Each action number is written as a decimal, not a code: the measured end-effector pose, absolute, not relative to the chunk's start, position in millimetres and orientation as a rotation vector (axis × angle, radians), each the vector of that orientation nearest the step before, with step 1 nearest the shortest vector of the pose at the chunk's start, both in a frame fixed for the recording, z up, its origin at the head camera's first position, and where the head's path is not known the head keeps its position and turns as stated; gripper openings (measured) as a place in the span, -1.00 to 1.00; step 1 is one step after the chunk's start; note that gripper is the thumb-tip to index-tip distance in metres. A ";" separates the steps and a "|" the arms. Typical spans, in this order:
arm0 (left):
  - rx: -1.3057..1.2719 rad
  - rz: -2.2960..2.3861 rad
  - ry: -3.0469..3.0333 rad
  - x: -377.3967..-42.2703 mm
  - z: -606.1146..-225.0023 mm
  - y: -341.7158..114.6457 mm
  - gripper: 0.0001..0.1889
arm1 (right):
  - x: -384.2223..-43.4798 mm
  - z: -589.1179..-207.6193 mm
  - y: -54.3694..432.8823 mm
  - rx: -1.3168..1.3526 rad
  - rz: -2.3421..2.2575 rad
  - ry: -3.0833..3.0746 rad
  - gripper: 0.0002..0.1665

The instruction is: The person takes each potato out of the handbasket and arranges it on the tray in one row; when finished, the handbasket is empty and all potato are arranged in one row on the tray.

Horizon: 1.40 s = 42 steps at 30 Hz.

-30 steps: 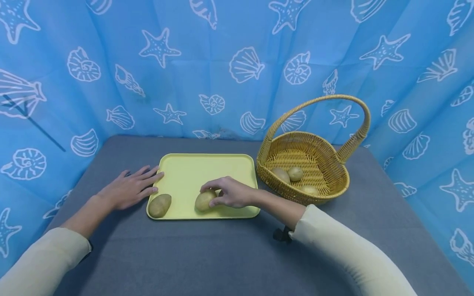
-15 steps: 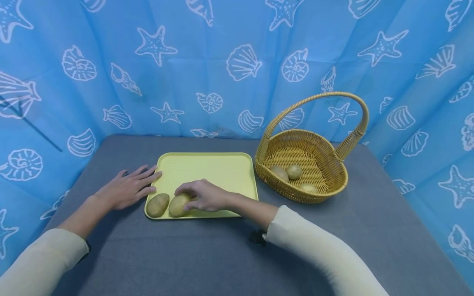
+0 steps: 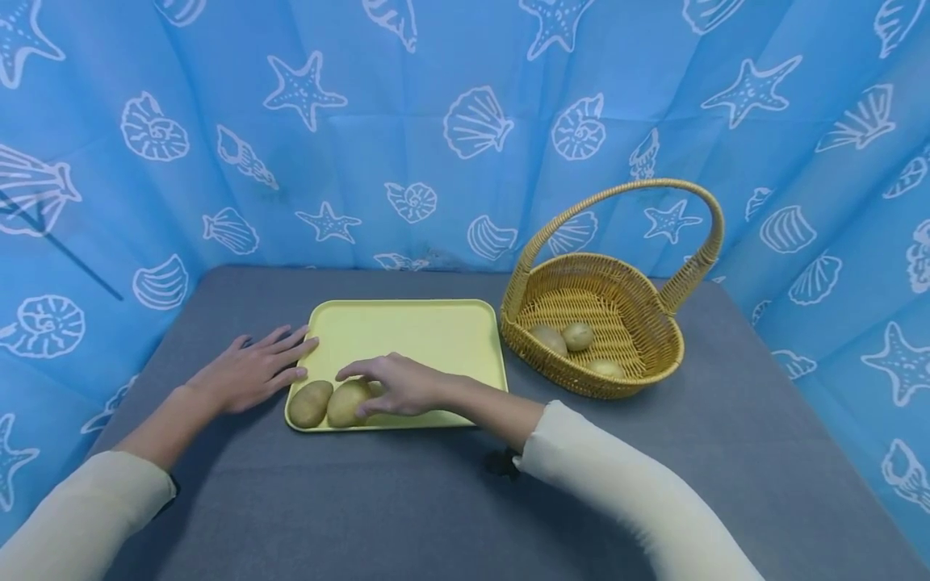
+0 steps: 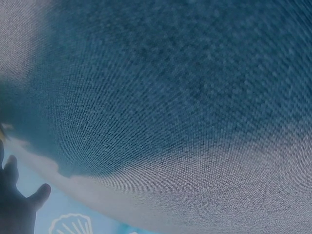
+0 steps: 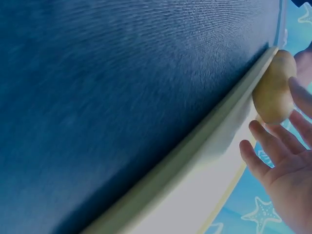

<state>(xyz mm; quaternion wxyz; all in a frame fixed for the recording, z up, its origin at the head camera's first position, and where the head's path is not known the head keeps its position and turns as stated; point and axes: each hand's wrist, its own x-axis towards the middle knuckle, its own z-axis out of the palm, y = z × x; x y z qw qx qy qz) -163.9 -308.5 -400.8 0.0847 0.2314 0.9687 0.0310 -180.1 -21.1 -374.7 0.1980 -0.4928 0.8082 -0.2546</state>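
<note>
Two brown potatoes lie side by side at the near left corner of a yellow tray [image 3: 414, 335]. My right hand [image 3: 407, 386] is at the right-hand potato [image 3: 345, 406], with thumb and fingers spread around it. In the right wrist view, the fingers of the right hand [image 5: 285, 168] look loose beside that potato [image 5: 274, 90]. The other potato [image 3: 310, 404] sits just to its left. My left hand [image 3: 243, 373] lies flat with fingers spread, its fingertips at the tray's left edge. Only a dark part of the left hand [image 4: 17, 195] shows in the left wrist view.
A wicker basket [image 3: 661, 373] with a tall handle stands right of the tray, with several potatoes [image 3: 578, 336] inside. The table [image 3: 349, 500] has a dark grey cloth. A blue curtain [image 3: 407, 145] with shell and starfish prints hangs behind and at the sides.
The right hand has carried the potato left across the tray to beside the other one, and its fingers have since loosened. The left hand stays at the tray's edge.
</note>
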 end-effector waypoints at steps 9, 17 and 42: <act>0.706 0.121 2.892 -164.8 -404.5 -310.1 -0.35 | -189.9 -332.0 62.2 -1.317 -0.760 2.086 -0.26; 0.707 0.129 2.887 -165.0 -405.1 -313.2 -0.35 | -200.9 -287.3 166.2 -1.062 -0.867 2.178 -0.22; 0.694 0.166 2.875 -164.5 -402.3 -313.3 -0.34 | -245.7 -306.6 295.7 -0.588 -0.773 1.874 -0.28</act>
